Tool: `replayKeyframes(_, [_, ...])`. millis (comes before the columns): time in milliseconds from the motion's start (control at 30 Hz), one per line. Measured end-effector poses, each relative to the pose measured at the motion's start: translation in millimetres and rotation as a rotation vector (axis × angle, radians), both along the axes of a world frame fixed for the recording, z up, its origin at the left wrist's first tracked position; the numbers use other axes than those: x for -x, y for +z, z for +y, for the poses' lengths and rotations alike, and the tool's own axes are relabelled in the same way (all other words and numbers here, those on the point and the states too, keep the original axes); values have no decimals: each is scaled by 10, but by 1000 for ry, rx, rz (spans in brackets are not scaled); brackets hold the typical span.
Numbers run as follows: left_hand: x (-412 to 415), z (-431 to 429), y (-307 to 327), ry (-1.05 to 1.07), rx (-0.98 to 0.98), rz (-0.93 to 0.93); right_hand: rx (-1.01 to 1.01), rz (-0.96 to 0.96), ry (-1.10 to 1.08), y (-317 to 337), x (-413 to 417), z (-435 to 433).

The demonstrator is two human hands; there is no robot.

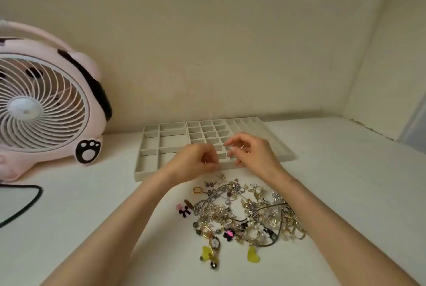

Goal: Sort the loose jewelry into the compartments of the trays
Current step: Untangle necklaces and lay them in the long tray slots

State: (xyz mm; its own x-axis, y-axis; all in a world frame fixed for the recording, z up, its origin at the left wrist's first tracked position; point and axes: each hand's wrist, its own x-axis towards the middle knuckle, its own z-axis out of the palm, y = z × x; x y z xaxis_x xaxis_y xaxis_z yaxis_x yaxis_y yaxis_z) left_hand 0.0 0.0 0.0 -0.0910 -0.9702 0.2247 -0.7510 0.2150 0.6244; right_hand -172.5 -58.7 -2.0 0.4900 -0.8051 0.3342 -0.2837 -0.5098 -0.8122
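Note:
A tangled pile of loose jewelry (pixel 244 214) lies on the white table: chains, gold rings, pearls, yellow hearts, a pink and black bow. Behind it stand two beige trays side by side, the left tray (pixel 147 147) with wide compartments and the right tray (pixel 276 145) with small squares and long slots. Their visible compartments look empty. My left hand (pixel 193 163) hovers over the trays' front edge with fingers curled; a small gold glint shows inside them. My right hand (pixel 251 152) is just beside it, thumb and finger pinched near a tiny pale piece.
A pink desk fan (pixel 43 103) with a paw print stands at the back left. Its black cable (pixel 25 205) loops over the table at the left edge. A cream wall closes the back and right side.

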Motion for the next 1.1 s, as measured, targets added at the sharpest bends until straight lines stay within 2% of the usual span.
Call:
replayKeyframes(167, [7,55,29,-134,-312,-240,61,295,75,-24,-6,5])
replayKeyframes(267, [43,59,1,-121,-267,-411,92,483,141,-35,-12,31])
replayKeyframes(333, [34,51,-5,-106,-247,-429,137,568,161,-45,-21,33])
replayKeyframes(500, [-36,39,-2,-87,-228,-453,178,645,172,-43,-40,51])
replayKeyframes(700, [-132,55,6,-42,-234,-439,274,772,135,9,-33,92])
replayKeyframes(967, [-42,36,-29,-92,-160,-306,372,852,138,8,-50,113])
replayKeyframes(1033, [-38,18,-53,-101,-147,-217,307,796,137,-1,-35,89])
replayKeyframes(1100, [-32,12,-58,-110,-174,-48,92,588,140,21,7,51])
